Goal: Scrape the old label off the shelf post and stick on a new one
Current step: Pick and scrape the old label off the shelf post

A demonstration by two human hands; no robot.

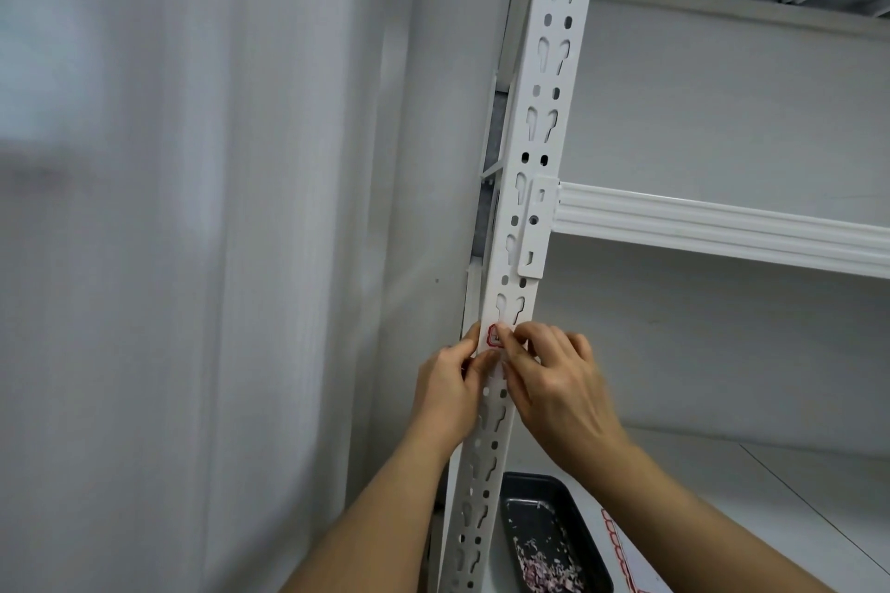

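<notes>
Both hands, left (450, 388) and right (554, 380), pinch a red-edged label (494, 335) against the post (522, 188), above a scrap-filled tray (534, 491).

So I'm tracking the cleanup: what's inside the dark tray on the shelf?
The dark tray holds a pile of pinkish-white scrapings toward its near end; the far end shows bare. The shelf post covers its left edge, and its near end runs out of view.

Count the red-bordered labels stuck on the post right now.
1: a red-bordered label on the post, between both hands' fingertips just below the shelf beam. Fingers may hide others.
</notes>
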